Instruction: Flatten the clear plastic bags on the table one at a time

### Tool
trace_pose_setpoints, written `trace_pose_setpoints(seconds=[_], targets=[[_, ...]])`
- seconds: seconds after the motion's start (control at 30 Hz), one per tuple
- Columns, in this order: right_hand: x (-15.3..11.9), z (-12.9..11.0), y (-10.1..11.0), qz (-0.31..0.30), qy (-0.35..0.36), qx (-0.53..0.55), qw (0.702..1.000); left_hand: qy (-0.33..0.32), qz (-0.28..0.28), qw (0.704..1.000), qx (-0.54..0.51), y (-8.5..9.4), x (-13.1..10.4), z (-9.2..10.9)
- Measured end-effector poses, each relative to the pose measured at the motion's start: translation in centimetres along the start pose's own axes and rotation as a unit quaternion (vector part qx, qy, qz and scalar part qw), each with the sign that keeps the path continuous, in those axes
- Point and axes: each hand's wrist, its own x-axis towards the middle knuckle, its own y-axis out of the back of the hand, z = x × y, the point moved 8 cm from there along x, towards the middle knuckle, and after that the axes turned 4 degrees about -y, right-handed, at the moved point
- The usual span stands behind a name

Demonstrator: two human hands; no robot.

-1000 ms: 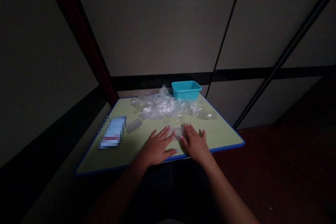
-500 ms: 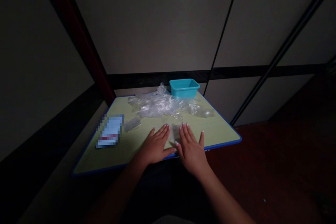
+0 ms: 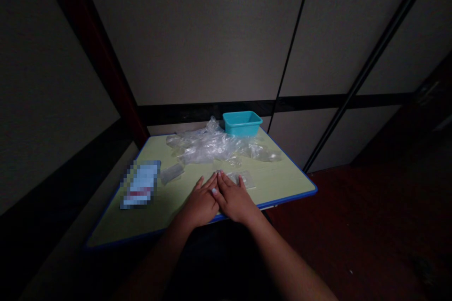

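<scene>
My left hand (image 3: 204, 202) lies palm down near the table's front edge, fingers stretched out. Against it rests my right hand (image 3: 233, 197), also flat, with its fingertips meeting the left ones. A small clear plastic bag (image 3: 249, 179) shows beyond the right hand's fingers, partly covered by them. To the left of my hands is a folded plastic bag (image 3: 172, 174). A crumpled heap of clear plastic bags (image 3: 208, 146) spreads across the back of the table.
The light yellow-green table (image 3: 282, 181) has a blue rim. A turquoise plastic basin (image 3: 242, 124) stands at its back right. On the left side lies a blurred-out pale blue item (image 3: 143, 183). Panelled doors (image 3: 197, 37) rise behind the table.
My right hand has slid left until it touches my left hand, uncovering part of the small bag on its right. The whole view has shifted slightly.
</scene>
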Motion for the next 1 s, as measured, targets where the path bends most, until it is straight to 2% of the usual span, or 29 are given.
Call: trace_pose_setpoints(seconds=[0.33, 0.43, 0.5, 0.57, 0.67, 0.77, 0.87, 1.0], targets=[[-0.8, 6.8, 1.6, 0.011, -0.096, -0.101, 0.990, 0.002, -0.006, 1.000, 0.003, 0.1, -0.1, 0.2], [-0.9, 7.8, 1.9, 0.017, -0.129, -0.111, 0.985, 0.001, -0.008, 1.000, -0.002, 0.1, -0.2, 0.3], [-1.0, 7.3, 2.1, 0.039, -0.138, -0.108, 0.984, 0.002, -0.003, 1.000, -0.004, 0.2, -0.2, 0.3], [-1.1, 5.5, 2.1, 0.060, -0.116, -0.091, 0.987, 0.005, 0.016, 1.000, -0.005, 0.4, -0.2, 0.2], [-1.0, 1.6, 1.1, 0.032, -0.026, -0.035, 0.999, 0.012, 0.040, 0.999, -0.009, 0.6, -0.3, 0.0], [-0.7, -0.6, 0.5, 0.007, 0.007, 0.012, 1.000, 0.007, 0.023, 0.999, -0.029, 0.2, -0.3, -0.1], [-0.2, -0.5, 0.0, -0.008, 0.002, 0.021, 1.000, -0.003, 0.000, 0.999, -0.051, -0.1, -0.2, 0.0], [0.3, 1.0, -0.3, -0.007, -0.008, -0.005, 1.000, 0.008, -0.005, 0.998, -0.058, 0.0, -0.1, -0.2]])
